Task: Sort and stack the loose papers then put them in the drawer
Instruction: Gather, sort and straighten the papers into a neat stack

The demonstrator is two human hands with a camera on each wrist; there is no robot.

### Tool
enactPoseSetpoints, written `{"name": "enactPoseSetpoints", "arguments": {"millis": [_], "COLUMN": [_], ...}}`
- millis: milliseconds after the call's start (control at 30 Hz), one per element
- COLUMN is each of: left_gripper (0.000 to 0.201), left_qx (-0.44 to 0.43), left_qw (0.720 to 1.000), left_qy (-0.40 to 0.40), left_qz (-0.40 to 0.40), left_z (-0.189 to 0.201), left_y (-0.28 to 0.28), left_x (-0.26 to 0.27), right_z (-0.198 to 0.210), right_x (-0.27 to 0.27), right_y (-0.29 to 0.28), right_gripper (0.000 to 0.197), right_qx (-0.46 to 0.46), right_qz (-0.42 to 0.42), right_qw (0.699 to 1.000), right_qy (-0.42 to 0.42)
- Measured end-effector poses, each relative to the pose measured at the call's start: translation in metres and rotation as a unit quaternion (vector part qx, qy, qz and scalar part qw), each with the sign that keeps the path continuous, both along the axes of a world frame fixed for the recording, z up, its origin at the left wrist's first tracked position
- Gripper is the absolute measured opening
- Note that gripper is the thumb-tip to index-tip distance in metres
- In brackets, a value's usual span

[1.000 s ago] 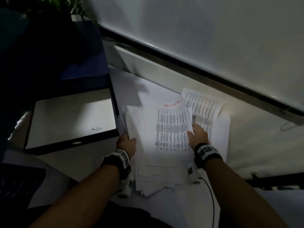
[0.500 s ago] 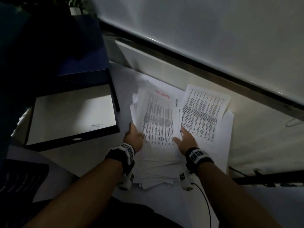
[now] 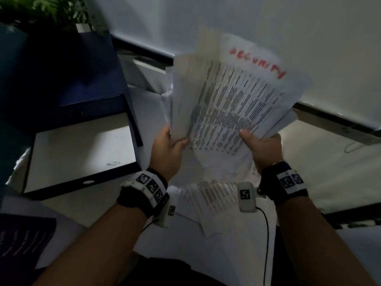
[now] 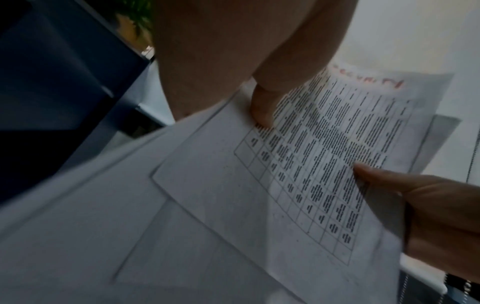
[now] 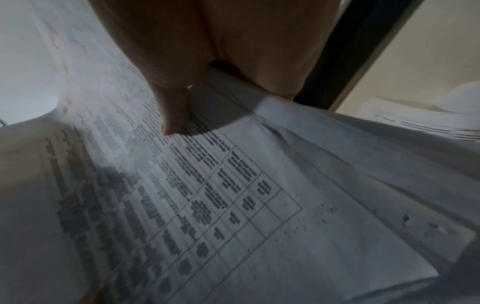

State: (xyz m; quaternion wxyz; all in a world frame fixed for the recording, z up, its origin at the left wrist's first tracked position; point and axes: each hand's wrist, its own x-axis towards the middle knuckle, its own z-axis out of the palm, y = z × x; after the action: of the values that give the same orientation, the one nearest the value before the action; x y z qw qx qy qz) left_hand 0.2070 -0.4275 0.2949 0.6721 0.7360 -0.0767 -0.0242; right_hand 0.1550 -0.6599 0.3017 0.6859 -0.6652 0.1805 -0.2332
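White paper bundle: loose papers (image 3: 226, 96) are being held up off the table, filling the centre and upper right of the head view; the sheets are fanning out unevenly, edges not lined up.
Top sheet: a printed table of dark text is facing the camera, with red handwriting (image 3: 257, 60) near its far edge, blurred and not readable.
Left hand (image 3: 167, 149): gripping the lower left edge of the bundle, thumb pressing on the printed face, the other fingers curling behind and hidden.
Left wrist view: the thumb (image 4: 262, 109) is lying on the margin beside the grid, and the other hand's thumb (image 4: 376, 174) is touching the sheet at the right.
Right hand (image 3: 261, 147): gripping the lower right edge of the same bundle, thumb on top, fingers going under the stack.
Right wrist view: the thumb (image 5: 174, 117) is pressing on the printed rows, with several sheet edges layered beneath it.
Remaining papers (image 3: 212, 195): more printed sheets are lying on the white table (image 3: 329, 162) below the wrists, lower centre of the frame.
Drawer (image 3: 82, 153): sitting open at the left of the frame, dark-rimmed with a pale bottom, beside the raised bundle and not touching it.
Plant (image 3: 41, 11): green leaves are showing in the upper left corner.
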Motion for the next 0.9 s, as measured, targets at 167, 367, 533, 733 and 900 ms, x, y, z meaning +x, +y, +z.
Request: {"name": "enactPoseSetpoints", "arguments": {"millis": [167,367,533,733,900], "left_gripper": [0.06,0.07,0.03,0.049,0.068], "left_qx": [-0.038,-0.049,0.047,-0.047,0.016], "left_qw": [0.999,0.997,0.999,0.998,0.996], "left_qy": [-0.027,0.06,0.003,-0.018,0.082], "left_qz": [0.013,-0.009,0.002,0.039,-0.023], "left_z": [0.008,-0.011,-0.01,-0.007,-0.04], "left_y": [0.002,0.003,-0.003,-0.006,-0.01], "left_x": [0.009,0.013,0.02,0.026,0.029], "right_z": [0.011,-0.017,-0.01,-0.011,-0.048], "right_x": [-0.007,-0.01,-0.009,-0.013,-0.006], "right_y": [0.015,0.012,0.016,0.016,0.012], "right_gripper": [0.036,0.043,0.037,0.035,0.033], "right_qx": [-0.076,-0.006,-0.038,-0.066,-0.079], "right_qz": [0.021,0.023,-0.003,0.001,-0.016], "right_qw": [0.997,1.0,0.998,0.997,0.986], "right_qy": [-0.016,0.011,0.053,0.03,0.147]}}
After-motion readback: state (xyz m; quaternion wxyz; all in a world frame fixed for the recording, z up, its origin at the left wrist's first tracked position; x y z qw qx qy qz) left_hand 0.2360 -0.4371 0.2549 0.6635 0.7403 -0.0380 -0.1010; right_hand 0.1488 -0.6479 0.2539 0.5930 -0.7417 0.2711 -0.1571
